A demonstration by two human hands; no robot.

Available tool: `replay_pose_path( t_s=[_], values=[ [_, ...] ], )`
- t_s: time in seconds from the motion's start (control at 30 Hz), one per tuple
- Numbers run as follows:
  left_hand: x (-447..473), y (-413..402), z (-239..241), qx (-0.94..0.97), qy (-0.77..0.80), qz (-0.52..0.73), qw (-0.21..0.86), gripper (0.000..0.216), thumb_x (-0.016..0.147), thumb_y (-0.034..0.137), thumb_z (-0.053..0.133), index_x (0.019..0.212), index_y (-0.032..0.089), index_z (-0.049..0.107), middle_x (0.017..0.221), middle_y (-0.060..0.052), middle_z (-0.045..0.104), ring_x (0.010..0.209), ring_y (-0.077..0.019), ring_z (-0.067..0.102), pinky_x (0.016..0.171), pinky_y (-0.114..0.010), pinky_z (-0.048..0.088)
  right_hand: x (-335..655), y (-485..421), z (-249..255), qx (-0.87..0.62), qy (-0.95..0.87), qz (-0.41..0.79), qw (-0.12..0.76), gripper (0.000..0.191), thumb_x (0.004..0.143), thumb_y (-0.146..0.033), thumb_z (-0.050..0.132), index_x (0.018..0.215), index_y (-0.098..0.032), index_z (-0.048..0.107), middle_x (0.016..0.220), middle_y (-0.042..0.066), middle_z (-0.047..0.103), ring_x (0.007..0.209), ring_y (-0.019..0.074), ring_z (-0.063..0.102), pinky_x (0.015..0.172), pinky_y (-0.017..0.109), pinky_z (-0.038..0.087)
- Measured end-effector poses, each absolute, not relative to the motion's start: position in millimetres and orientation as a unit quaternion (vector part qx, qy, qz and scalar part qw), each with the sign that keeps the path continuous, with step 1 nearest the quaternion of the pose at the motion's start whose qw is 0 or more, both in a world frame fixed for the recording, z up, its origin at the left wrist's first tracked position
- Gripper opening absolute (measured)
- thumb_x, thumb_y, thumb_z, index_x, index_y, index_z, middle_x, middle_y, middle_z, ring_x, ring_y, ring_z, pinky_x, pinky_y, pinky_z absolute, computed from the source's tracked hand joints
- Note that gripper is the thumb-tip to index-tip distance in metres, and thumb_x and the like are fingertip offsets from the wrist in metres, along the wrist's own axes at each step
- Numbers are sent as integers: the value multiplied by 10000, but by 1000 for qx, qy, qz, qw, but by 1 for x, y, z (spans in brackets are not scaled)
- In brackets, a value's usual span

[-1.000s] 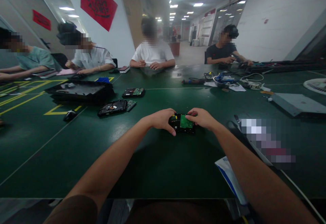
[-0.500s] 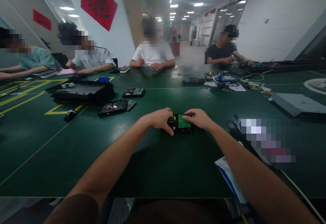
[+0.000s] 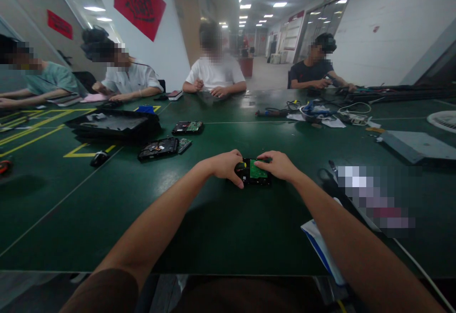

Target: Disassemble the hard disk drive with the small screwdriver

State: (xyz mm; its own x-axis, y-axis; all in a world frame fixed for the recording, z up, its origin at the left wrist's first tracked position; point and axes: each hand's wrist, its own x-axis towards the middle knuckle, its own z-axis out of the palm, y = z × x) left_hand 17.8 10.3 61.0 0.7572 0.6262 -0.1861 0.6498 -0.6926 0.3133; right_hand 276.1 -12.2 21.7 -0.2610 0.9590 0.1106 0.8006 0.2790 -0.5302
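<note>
**Both hands on one hard drive**

One hard drive (image 3: 253, 173), green board up, sits mid-tabletop (image 3: 221, 227). Left hand (image 3: 224, 165) wraps its left end. Right hand (image 3: 280, 165) clasps the right end, I think, since fingers hide that edge. Two others lie well apart to the left: near drive (image 3: 158, 149), far drive (image 3: 187, 127).

Green table (image 3: 221, 227) carries a hard drive (image 3: 255, 170), opened drives (image 3: 158, 148), black tray (image 3: 114, 125), cables (image 3: 320, 111).

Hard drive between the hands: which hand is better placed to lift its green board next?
Probably the right hand: its fingertips lie on the far edge of the green board. The left hand grips the left end of the hard drive, beside the board, and can steady it.
</note>
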Motion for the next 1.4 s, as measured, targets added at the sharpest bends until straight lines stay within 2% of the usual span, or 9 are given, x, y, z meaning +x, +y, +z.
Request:
replay_pose_path(
  t_s=[0.17,0.37,0.6,0.73,0.87,0.97,1.13,1.27,1.4],
  values=[
    [18,10,62,917,349,-38,188,801,614,735,802,1150,151,686,1434,-140,517,1125,-283,629,927,-313,503,274,-14,24,-563,-783,169,202,394,927,-495,696,1183,-209,782,1235,95,749,1048,253,697,924,388,540],
    [18,10,62,915,349,-35,198,782,609,730,809,1129,158,690,1433,-140,513,1131,-294,621,916,-327,508,275,-14,22,-558,-789,173,192,478,918,-559,695,1224,-198,762,1236,116,732,1059,263,679,916,397,524],
    [16,13,59,909,352,-20,222,800,575,712,853,1148,183,674,1421,-125,522,1136,-291,623,940,-329,497,276,-16,24,-550,-792,185,190,475,923,-546,697,1234,-192,753,1188,126,718,994,248,672,891,394,514],
    [13,17,63,908,356,28,217,655,707,736,767,1036,177,677,1268,-117,606,1087,-273,622,906,-336,492,277,-15,23,-548,-791,188,197,461,913,-532,716,1222,-192,762,1167,128,722,966,245,674,871,383,515],
    [12,20,71,875,418,174,174,541,893,704,595,975,174,664,1057,-95,655,967,-239,611,852,-351,474,278,-12,18,-544,-792,188,205,446,915,-538,710,1194,-195,770,1156,120,729,953,238,677,861,373,516],
    [13,19,75,840,447,253,176,520,946,684,530,954,181,659,905,-52,647,829,-203,593,756,-336,450,278,-12,16,-537,-798,177,207,442,928,-534,693,1203,-195,760,1178,117,725,990,237,673,888,373,512],
    [15,16,74,841,442,249,185,492,925,670,576,865,186,643,819,-30,633,752,-186,571,688,-323,403,278,-14,17,-547,-792,171,211,477,946,-538,669,1266,-190,731,1219,127,717,1058,250,663,944,383,508],
    [14,16,74,855,437,214,179,453,918,627,605,776,197,586,775,-22,616,727,-180,558,659,-315,373,282,-16,20,-573,-769,189,214,514,940,-569,666,1275,-183,718,1233,143,697,1004,245,666,920,401,522],
    [12,18,71,864,429,189,183,375,916,563,630,829,200,615,803,-24,652,760,-187,589,688,-310,395,289,-18,26,-568,-762,227,212,589,896,-622,696,1300,-193,705,1286,153,654,925,222,663,874,415,544]
  ],
)
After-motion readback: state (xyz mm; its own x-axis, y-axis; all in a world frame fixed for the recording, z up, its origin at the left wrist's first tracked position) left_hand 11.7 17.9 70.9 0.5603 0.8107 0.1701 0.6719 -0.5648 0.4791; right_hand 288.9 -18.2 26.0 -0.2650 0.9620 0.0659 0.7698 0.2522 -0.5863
